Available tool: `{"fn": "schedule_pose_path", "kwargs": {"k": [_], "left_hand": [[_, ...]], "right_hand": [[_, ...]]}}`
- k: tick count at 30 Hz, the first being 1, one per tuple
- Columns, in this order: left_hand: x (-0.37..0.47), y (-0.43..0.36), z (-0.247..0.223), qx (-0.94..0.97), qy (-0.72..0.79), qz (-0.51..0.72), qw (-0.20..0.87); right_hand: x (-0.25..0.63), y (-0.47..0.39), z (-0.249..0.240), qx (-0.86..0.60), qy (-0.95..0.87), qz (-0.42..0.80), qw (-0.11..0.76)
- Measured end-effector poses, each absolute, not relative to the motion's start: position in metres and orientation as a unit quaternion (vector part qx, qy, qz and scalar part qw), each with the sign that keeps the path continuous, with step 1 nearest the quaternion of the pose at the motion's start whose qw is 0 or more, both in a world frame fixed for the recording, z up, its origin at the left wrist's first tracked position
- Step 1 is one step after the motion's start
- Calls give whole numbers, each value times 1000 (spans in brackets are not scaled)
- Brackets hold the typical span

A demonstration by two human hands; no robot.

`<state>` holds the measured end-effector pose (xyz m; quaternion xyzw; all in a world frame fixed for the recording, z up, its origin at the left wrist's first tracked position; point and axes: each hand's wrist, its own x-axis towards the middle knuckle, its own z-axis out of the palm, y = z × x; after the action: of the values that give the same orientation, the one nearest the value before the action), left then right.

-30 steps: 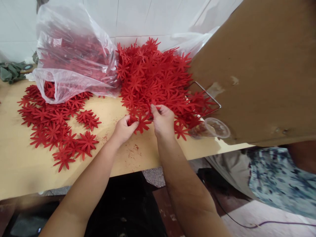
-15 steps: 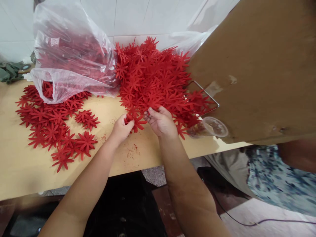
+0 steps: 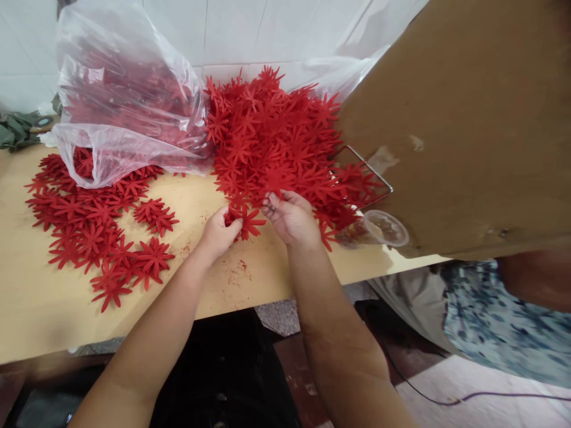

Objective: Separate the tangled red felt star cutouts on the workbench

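Note:
My left hand (image 3: 219, 233) is closed, its thumb and fingers pinching a red artificial flower (image 3: 248, 222) with several narrow petals, low over the table. To its right, my right hand (image 3: 292, 219) has its thumb and fingertips drawn together at the front edge of a large heap of red flowers (image 3: 276, 137). Red petals lie right behind and against those fingertips, and what they pinch is too small or hidden to make out. Fine red specks (image 3: 241, 267) are scattered on the tabletop below the hands.
A clear plastic bag (image 3: 129, 107) full of red flowers stands at the back left, with a looser pile (image 3: 93, 220) before it. A clear plastic cup (image 3: 386, 229) lies tipped beside a metal wire frame (image 3: 377, 172). Large brown board (image 3: 468, 137) blocks the right; a person's patterned clothing (image 3: 504, 321) shows below.
My right thumb and fingertips have shifted slightly, and red petals now show at the thumb tip. The left hand keeps the same pinch. The whole view has slid slightly.

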<state>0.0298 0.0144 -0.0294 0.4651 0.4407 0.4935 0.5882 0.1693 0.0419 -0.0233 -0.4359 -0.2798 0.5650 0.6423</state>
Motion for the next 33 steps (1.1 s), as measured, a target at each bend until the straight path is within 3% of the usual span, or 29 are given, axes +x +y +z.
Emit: {"fn": "schedule_pose_path", "kwargs": {"k": [10, 19, 33], "left_hand": [[29, 14, -31, 470, 431, 494, 591], [29, 15, -33, 469, 422, 501, 592], [28, 14, -30, 474, 425, 493, 592]], "right_hand": [[177, 48, -23, -403, -208, 633, 627], [179, 50, -26, -431, -196, 547, 691], [184, 52, -25, -394, -241, 595, 658]]}}
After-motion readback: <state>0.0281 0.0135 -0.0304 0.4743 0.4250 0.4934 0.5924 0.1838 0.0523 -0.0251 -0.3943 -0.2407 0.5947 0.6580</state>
